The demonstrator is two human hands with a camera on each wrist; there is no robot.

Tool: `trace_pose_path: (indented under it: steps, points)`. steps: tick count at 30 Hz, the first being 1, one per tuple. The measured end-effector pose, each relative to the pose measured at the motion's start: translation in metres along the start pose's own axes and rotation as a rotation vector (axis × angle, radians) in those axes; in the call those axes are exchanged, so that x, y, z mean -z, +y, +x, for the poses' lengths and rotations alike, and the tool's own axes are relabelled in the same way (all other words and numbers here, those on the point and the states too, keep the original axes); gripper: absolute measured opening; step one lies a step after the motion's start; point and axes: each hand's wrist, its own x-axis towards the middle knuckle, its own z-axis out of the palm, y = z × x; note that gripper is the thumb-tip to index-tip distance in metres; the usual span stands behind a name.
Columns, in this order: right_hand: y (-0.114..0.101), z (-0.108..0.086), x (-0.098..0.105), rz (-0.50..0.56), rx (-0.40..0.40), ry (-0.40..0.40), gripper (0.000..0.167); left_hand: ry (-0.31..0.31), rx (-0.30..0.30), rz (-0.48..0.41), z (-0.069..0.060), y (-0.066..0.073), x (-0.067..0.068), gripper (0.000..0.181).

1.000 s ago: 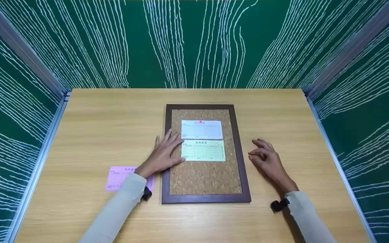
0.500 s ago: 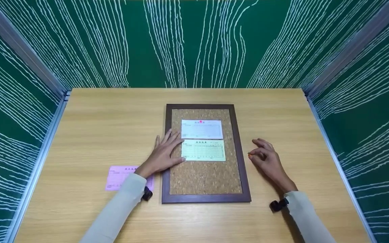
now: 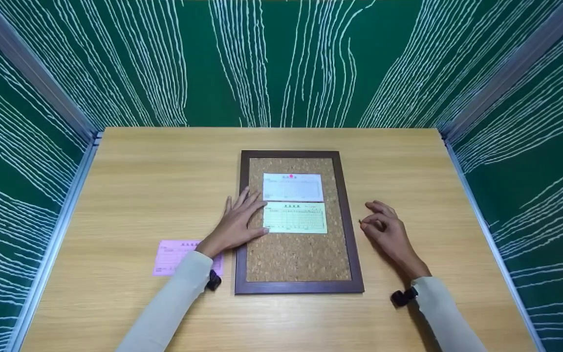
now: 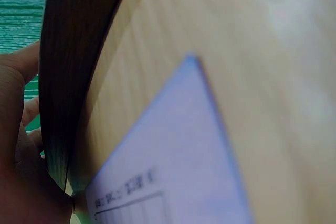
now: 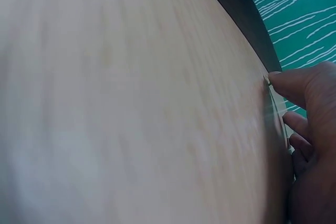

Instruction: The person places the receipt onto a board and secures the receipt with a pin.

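Note:
A brown-framed cork board (image 3: 296, 256) lies on the table. My left hand (image 3: 232, 227) rests over its left edge with fingers spread. The index finger and thumb touch the left edge of a green printed slip (image 3: 295, 218). Just above that slip lies a white slip (image 3: 292, 188) with a pink pushpin (image 3: 291, 176) at its top. Right of the board, my right hand (image 3: 389, 232) pinches a small pushpin (image 3: 360, 222) between thumb and index finger, its tip showing in the right wrist view too. My fingers mostly hide that pin.
A pink printed slip (image 3: 176, 254) lies on the wooden table (image 3: 130, 195) left of the board, partly under the left forearm in the head view. Green walls (image 3: 306, 63) with white wavy lines enclose the table at the back and sides.
Both hands stay in place. The orange of the pushpin in the right hand, seen earlier, hardly shows now.

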Motion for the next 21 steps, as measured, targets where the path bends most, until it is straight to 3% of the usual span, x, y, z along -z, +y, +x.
trace_pose_path:
  steps: [8,21]
  points:
    - [-0.012,0.003,0.001,0.049,-0.018,0.037,0.007,-0.003,0.007,0.001,0.000,0.000,0.000,0.079]
    - [-0.023,0.006,-0.003,-0.026,-0.085,0.134,0.006,-0.005,-0.003,0.002,-0.001,0.000,0.001,0.079]
